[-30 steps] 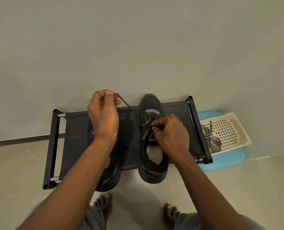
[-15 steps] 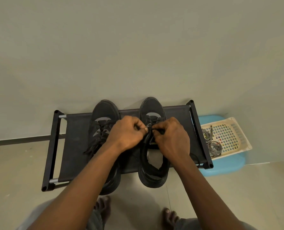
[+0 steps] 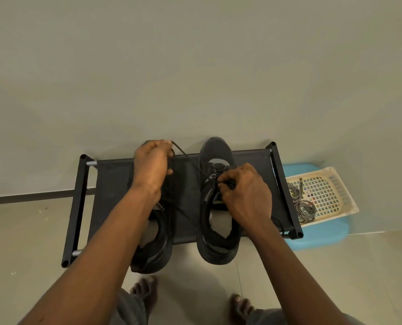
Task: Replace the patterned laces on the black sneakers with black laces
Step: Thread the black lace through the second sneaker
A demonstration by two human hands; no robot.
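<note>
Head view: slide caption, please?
Left hand holds thin black lace taut from right-side black sneaker; right hand pinches it at eyelets.

The fabric sneakers [image 3: 215, 156] are black, as are the thin lace [image 3: 185, 156] and the fabric shoe rack [image 3: 115, 184]. At three o'clock: black-and-white zigzag laces [image 3: 303, 205], a cream plastic basket [image 3: 337, 181], a light-blue stool [image 3: 322, 235].

black lace [image 3: 187, 158] crossing rack [image 3: 113, 181] middle, wall [image 3: 195, 66] behind

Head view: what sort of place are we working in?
Likely a home, by a wall: a low shoe rack stands on a tiled floor, a plastic basket sits on a blue stool beside it, and the person's feet are bare.
</note>
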